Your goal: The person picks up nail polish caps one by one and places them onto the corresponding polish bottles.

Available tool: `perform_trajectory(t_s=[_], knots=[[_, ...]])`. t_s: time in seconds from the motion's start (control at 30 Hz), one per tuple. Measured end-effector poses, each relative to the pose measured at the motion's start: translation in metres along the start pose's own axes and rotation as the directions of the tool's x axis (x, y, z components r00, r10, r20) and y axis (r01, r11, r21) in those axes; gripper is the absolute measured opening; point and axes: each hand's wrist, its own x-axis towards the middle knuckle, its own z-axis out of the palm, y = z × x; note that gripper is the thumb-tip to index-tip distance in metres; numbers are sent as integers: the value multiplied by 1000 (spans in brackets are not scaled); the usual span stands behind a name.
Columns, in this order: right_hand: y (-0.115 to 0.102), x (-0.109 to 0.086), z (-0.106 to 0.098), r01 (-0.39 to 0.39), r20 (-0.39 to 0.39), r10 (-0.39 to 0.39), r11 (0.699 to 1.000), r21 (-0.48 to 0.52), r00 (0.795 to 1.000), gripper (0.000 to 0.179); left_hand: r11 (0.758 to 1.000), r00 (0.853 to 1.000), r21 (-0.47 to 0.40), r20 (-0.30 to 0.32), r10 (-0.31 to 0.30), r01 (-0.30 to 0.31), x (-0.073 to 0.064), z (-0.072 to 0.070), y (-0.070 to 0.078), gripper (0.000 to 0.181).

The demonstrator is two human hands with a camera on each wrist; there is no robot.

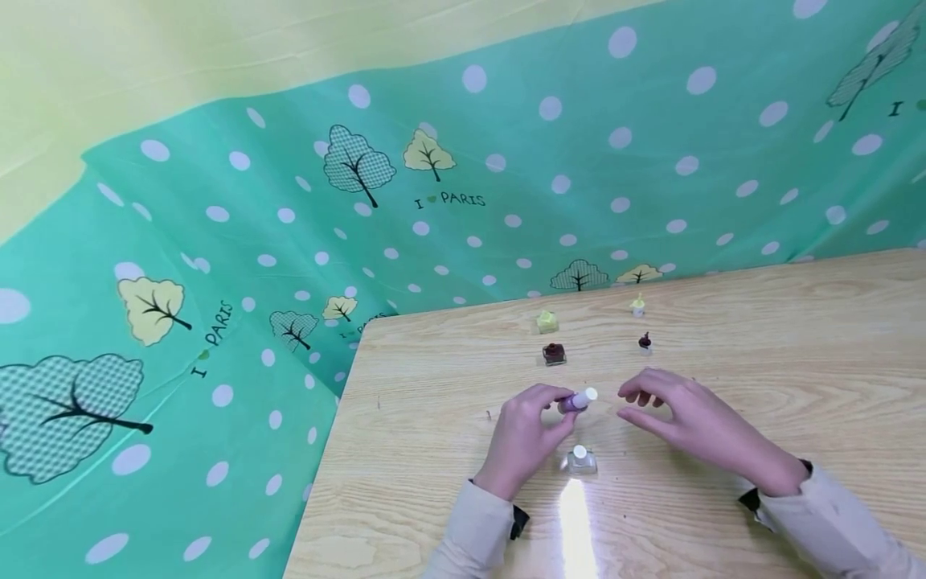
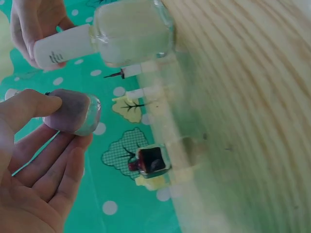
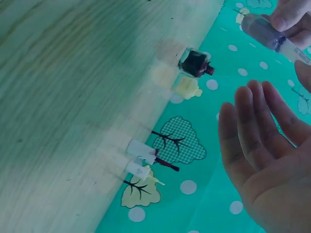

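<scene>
My left hand (image 1: pixel 522 433) pinches a purple nail polish bottle (image 1: pixel 573 402) between thumb and fingers. The bottle tilts to the right, and its white cap (image 2: pixel 10 93) is on. In the left wrist view my thumb presses on one flat face of the glass. Just right of the bottle my right hand (image 1: pixel 683 414) hovers with loosely bent fingers, holding nothing; the right wrist view shows its bare palm (image 3: pixel 272 179). Near my left wrist a pale nail polish bottle (image 1: pixel 582 462) stands upright on the table, capped in white.
Beyond my hands stand an uncapped dark red polish bottle (image 1: pixel 554 355) and an uncapped yellow one (image 1: pixel 546 323). Their white caps, the dark-brushed cap (image 1: pixel 645 346) and the yellow-brushed cap (image 1: pixel 638 306), stand brush up to the right. A green dotted cloth (image 1: pixel 434 241) hangs behind the wooden table (image 1: pixel 405 386).
</scene>
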Motion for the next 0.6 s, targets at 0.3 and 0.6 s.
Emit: perform_trajectory(t_s=[0.3, 0.6], knots=[[8, -7, -3, -22, 79, 27, 998, -66, 996, 29, 994, 990, -26, 92, -106, 109, -1, 6, -8, 21], [16, -11, -1, -14, 110, 26, 995, -103, 994, 33, 967, 957, -83, 187, -223, 242, -1, 11, -13, 22]])
